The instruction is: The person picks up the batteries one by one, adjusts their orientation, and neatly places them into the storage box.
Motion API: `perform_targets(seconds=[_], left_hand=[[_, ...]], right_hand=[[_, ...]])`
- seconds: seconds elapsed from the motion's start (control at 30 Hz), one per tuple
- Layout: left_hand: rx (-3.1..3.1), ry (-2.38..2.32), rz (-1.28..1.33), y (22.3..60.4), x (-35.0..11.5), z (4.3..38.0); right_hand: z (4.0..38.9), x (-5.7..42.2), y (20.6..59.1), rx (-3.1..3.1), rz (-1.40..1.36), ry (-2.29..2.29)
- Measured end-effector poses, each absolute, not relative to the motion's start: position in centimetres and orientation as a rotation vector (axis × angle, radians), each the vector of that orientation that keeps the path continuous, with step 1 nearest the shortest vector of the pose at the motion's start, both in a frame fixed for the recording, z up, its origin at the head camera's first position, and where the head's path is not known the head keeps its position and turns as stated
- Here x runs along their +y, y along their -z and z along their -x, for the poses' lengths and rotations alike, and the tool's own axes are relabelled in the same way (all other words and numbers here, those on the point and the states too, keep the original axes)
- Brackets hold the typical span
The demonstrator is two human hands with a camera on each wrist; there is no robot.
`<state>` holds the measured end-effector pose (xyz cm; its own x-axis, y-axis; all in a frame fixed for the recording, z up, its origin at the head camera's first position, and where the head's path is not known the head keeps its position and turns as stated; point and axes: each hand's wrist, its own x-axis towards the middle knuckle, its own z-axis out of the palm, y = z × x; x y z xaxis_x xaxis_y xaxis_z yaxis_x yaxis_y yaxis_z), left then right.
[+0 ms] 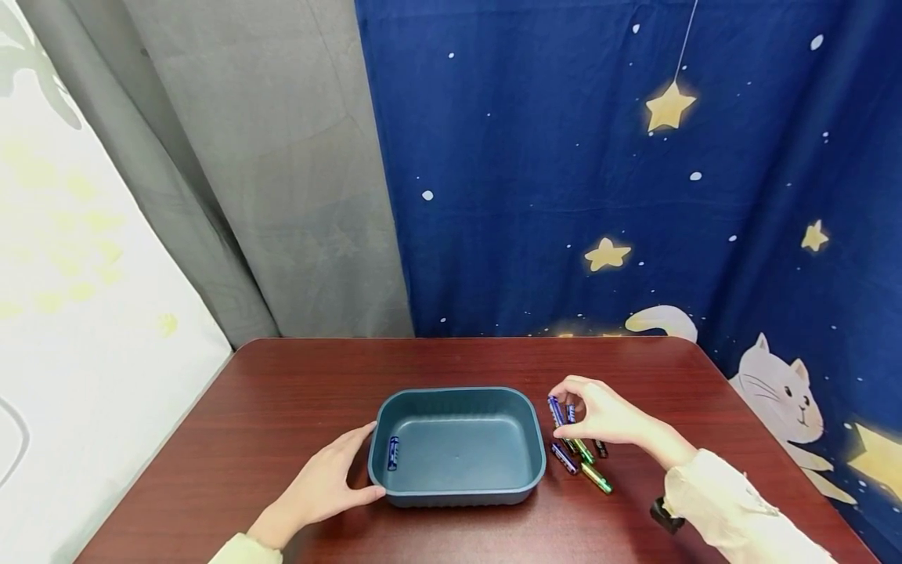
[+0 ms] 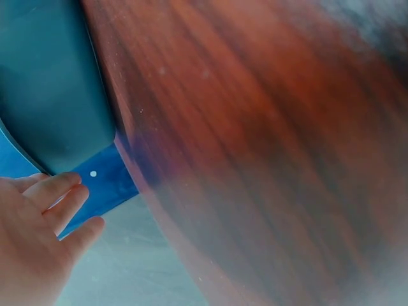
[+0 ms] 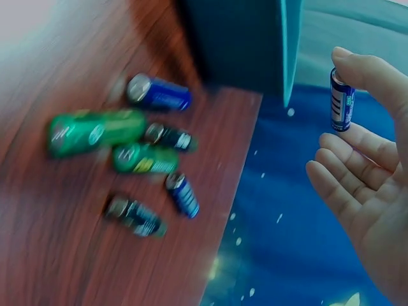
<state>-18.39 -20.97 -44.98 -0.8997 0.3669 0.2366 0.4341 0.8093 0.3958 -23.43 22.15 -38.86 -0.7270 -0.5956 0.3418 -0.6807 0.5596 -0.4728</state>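
A blue-grey plastic bin (image 1: 458, 497) stands on the table, with one blue battery (image 1: 393, 453) lying inside near its left wall. At the bin's left side my left hand (image 1: 320, 482) rests with spread fingers, the thumb by the front corner and the fingertips along the rim. Between thumb and fingertips, my right hand (image 1: 609, 413) pinches a blue battery (image 3: 342, 102) by its ends, just right of the bin. Several loose batteries lie below that hand, among them a blue battery (image 3: 183, 196), a thick green battery (image 3: 95, 132) and a black battery (image 3: 136, 215).
The dark red wooden table (image 1: 303, 384) reaches back to a grey curtain (image 1: 282, 172) and a blue star-patterned curtain (image 1: 521, 172). A white panel (image 1: 92, 313) borders the left side. A dark strap piece (image 1: 665, 515) hangs at the right wrist.
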Motion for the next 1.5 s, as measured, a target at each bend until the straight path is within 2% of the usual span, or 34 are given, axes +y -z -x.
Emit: perform_targets(seconds=[0.43, 0.77, 1.5], left_hand=[[-2.842, 0.66, 0.635, 45.1, -21.0, 18.5], [-2.835, 0.661, 0.64, 45.2, -21.0, 18.5], [-2.844, 0.683, 0.627, 45.0, -20.9, 18.4]], right_hand=[[24.7, 16.1, 38.2, -2.631, -1.12, -1.084], [25.1, 12.2, 39.6, -2.617, -1.168, -1.179], [24.8, 5.3, 42.3, -2.723, -1.157, -1.052]])
